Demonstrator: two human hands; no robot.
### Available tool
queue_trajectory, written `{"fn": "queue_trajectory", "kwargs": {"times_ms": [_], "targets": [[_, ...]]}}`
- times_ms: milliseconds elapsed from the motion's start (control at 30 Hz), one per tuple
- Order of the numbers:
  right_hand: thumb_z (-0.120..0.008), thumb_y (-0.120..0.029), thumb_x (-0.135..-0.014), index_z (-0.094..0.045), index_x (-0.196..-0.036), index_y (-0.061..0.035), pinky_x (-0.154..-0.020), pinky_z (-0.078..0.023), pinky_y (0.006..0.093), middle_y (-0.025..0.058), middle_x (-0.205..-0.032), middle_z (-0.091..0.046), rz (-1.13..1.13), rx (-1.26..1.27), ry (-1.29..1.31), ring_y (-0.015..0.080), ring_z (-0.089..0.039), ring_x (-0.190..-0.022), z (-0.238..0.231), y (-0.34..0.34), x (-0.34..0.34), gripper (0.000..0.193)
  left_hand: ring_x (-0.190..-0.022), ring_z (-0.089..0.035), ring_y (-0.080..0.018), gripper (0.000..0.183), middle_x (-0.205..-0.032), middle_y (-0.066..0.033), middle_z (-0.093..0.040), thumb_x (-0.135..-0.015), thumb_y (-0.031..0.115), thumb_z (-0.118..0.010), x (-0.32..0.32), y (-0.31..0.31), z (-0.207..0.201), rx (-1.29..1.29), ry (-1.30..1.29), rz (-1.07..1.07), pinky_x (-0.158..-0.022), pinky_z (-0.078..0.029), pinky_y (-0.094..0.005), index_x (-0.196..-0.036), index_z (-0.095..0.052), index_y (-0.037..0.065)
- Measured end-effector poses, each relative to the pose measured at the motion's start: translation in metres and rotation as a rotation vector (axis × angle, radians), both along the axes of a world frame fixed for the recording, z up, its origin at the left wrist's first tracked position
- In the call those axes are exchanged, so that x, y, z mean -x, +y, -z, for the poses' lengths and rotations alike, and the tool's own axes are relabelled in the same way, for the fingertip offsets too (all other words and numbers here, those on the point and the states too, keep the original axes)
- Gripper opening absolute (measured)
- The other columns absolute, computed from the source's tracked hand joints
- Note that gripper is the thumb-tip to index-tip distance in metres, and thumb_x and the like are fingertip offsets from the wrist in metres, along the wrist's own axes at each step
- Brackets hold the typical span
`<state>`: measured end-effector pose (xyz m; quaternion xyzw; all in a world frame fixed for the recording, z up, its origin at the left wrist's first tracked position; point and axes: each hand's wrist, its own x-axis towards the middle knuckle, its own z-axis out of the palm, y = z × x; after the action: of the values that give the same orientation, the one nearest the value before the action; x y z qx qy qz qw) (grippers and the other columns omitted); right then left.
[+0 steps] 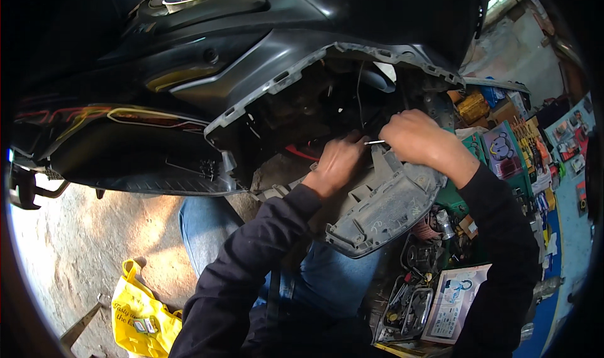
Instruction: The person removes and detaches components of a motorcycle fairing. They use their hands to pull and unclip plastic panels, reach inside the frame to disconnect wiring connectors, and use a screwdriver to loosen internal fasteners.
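A dark scooter body (270, 50) with a large opening in its side panel fills the upper part of the head view. My left hand (340, 163) is at the opening's lower edge, its fingers curled and partly lost in shadow; what they grip cannot be made out. Closed in a fist, my right hand (415, 134) holds a tool with a thin bright metal shaft (375, 142), its handle hidden in my palm. The shaft points left toward my left fingertips. Below both hands hangs a dusty grey plastic cover (384, 204), inner side up, over my knees.
To the right, an open green toolbox (475, 147) and several hand tools lie around. A tray of small metal parts (402, 307) stands beside a printed box (454, 301). On the floor at lower left is a yellow bag (141, 314). A red cable (302, 152) shows inside the opening.
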<state>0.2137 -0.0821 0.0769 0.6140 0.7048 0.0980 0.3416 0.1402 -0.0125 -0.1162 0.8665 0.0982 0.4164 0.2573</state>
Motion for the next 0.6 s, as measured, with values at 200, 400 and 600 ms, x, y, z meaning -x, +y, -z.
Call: {"fn": "queue_trajectory", "kwargs": {"times_ms": [200, 400, 600], "targets": [[-0.060, -0.011, -0.075, -0.071, -0.076, -0.0069, -0.068, -0.054, 0.0388, 0.0131, -0.081, -0.069, -0.106, 0.014, -0.113, 0.0279, -0.068, -0.080, 0.006, 0.001, 0.004, 0.012, -0.084, -0.061, -0.0377, 0.030, -0.094, -0.0170, -0.060, -0.071, 0.005, -0.065, -0.004, -0.007, 0.006, 0.184, -0.154, -0.018, -0.071, -0.050, -0.0446, -0.100, -0.062, 0.002], [-0.060, -0.012, -0.075, -0.071, -0.077, -0.0069, -0.068, -0.054, 0.0381, 0.0123, -0.081, -0.069, -0.040, 0.026, -0.101, 0.0273, -0.068, -0.080, 0.002, 0.001, 0.012, 0.012, -0.080, -0.062, -0.0373, 0.033, -0.093, -0.0176, -0.059, -0.071, 0.003, -0.062, 0.001, -0.003, 0.007, 0.159, -0.199, 0.019, -0.067, -0.051, -0.0447, -0.103, -0.060, 0.003], [-0.061, -0.012, -0.075, -0.071, -0.077, -0.0069, -0.068, -0.054, 0.0376, 0.0120, -0.081, -0.069, -0.008, 0.010, -0.090, 0.0271, -0.068, -0.080, 0.004, -0.003, 0.009, 0.012, -0.082, -0.061, -0.0390, 0.039, -0.095, -0.0163, -0.062, -0.065, 0.011, -0.073, -0.001, -0.013, 0.001, 0.357, -0.179, -0.021, -0.070, -0.051, -0.0439, -0.101, -0.061, 0.002]]}}
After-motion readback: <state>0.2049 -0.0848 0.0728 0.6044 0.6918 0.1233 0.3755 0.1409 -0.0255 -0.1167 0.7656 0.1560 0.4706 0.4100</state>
